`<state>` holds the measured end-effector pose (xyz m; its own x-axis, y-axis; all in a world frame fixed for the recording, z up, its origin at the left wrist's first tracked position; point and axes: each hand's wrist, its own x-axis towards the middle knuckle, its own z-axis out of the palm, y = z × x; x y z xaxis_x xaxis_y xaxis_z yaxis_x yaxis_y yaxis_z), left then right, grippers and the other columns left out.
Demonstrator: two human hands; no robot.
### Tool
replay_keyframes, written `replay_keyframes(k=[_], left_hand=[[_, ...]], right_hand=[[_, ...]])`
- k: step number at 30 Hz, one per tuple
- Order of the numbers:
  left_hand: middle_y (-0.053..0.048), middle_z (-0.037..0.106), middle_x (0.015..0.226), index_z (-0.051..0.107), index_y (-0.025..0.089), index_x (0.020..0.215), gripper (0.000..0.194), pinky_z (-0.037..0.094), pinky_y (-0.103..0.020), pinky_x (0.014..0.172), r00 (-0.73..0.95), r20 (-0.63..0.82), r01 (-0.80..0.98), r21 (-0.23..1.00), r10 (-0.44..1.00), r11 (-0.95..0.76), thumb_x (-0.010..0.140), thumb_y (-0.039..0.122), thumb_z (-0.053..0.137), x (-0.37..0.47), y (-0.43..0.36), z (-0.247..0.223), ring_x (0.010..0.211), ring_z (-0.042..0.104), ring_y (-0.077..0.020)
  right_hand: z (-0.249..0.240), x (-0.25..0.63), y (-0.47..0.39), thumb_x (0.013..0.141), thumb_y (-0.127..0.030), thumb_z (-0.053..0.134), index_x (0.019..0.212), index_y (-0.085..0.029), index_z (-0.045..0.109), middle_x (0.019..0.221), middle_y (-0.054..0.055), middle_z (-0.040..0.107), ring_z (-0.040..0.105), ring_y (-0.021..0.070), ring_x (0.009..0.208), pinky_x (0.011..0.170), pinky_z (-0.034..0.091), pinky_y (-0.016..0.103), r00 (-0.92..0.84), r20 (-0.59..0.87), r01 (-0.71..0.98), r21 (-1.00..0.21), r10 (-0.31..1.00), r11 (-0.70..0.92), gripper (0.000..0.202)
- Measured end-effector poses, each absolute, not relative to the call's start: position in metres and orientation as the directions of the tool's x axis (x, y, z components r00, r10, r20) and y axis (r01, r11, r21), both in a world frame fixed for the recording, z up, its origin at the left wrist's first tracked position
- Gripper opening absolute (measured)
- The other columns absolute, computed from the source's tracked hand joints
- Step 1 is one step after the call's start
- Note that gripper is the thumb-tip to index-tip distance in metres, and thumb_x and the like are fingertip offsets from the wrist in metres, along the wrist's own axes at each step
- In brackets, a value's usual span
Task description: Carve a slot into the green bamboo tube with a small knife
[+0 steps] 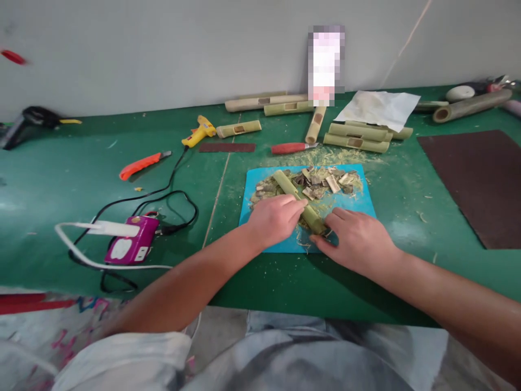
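Observation:
A green bamboo tube (pixel 313 218) lies slanted over a blue mat (pixel 280 244), its far end pointing up and left. My left hand (pixel 277 218) is closed round the middle of the tube. At the tube's near end is my right hand (pixel 353 239), its thumb and fingers curved about that end; whether it grips anything there is unclear. Bamboo chips (pixel 328 181) and fine shavings are heaped on the mat beyond my hands.
Behind the mat lie a red-handled knife (pixel 288 147), cut bamboo tubes (pixel 356 143) and white paper (pixel 376 108). To the left are an orange cutter (pixel 142 165), a yellow glue gun (pixel 198 132) and a purple power adapter (pixel 132 239) with cables. A dark sheet (pixel 480 184) lies right.

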<state>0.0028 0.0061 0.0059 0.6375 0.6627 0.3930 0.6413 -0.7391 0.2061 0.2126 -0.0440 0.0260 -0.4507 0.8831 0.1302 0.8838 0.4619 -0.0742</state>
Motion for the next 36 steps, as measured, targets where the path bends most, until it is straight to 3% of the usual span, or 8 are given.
replay_keyframes(k=[8, 15, 20, 26, 36], left_hand=[[-0.009, 0.074, 0.090, 0.070, 0.013, 0.109, 0.026, 0.056, -0.027, 0.072, 0.584, 0.507, 0.642, 0.189, 0.634, -0.743, 0.099, 0.022, 0.047, -0.006, 0.015, 0.013, 0.081, 0.070, -0.0170], [-0.009, 0.075, 0.090, 0.072, 0.014, 0.107, 0.025, 0.056, -0.026, 0.069, 0.491, 0.555, 0.739, 0.144, 0.672, -0.659, 0.097, 0.021, 0.050, -0.026, 0.037, 0.012, 0.079, 0.070, -0.0168], [-0.008, 0.075, 0.091, 0.074, 0.015, 0.105, 0.023, 0.056, -0.027, 0.069, 0.448, 0.516, 0.770, 0.192, 0.730, -0.608, 0.095, 0.020, 0.053, -0.033, 0.046, 0.007, 0.079, 0.070, -0.0177], [-0.007, 0.075, 0.092, 0.074, 0.018, 0.106, 0.023, 0.055, -0.026, 0.071, 0.383, 0.497, 0.787, 0.266, 0.779, -0.557, 0.093, 0.020, 0.055, -0.038, 0.051, 0.007, 0.080, 0.069, -0.0161], [-0.007, 0.075, 0.088, 0.075, 0.016, 0.101, 0.022, 0.054, -0.025, 0.068, 0.365, 0.502, 0.770, 0.311, 0.784, -0.558, 0.093, 0.020, 0.056, -0.041, 0.056, 0.003, 0.074, 0.068, -0.0149]], right_hand=[[0.025, 0.212, -0.044, 0.087, -0.038, 0.060, 0.076, -0.018, 0.063, 0.075, 0.005, 0.063, 0.059, 0.0182, 0.070, 0.061, 0.034, 0.031, -0.445, 0.175, 0.890, -0.026, 0.878, 0.456, 0.023], [0.024, 0.219, -0.038, 0.087, -0.045, 0.062, 0.083, -0.017, 0.063, 0.081, 0.006, 0.063, 0.058, 0.0193, 0.074, 0.063, 0.036, 0.031, -0.411, 0.245, 0.907, 0.019, 0.878, 0.420, 0.028], [0.023, 0.220, -0.037, 0.090, -0.050, 0.055, 0.084, -0.015, 0.065, 0.081, 0.007, 0.063, 0.058, 0.0194, 0.072, 0.063, 0.037, 0.032, -0.439, 0.282, 0.888, -0.008, 0.853, 0.460, 0.036], [0.023, 0.220, -0.038, 0.094, -0.040, 0.049, 0.085, -0.015, 0.068, 0.079, 0.006, 0.065, 0.057, 0.0171, 0.067, 0.061, 0.034, 0.031, -0.436, 0.238, 0.890, -0.032, 0.868, 0.455, 0.033], [0.022, 0.214, -0.041, 0.091, -0.045, 0.054, 0.078, -0.017, 0.064, 0.075, 0.006, 0.064, 0.056, 0.0174, 0.064, 0.060, 0.032, 0.032, -0.434, 0.174, 0.894, -0.040, 0.884, 0.447, 0.033]])
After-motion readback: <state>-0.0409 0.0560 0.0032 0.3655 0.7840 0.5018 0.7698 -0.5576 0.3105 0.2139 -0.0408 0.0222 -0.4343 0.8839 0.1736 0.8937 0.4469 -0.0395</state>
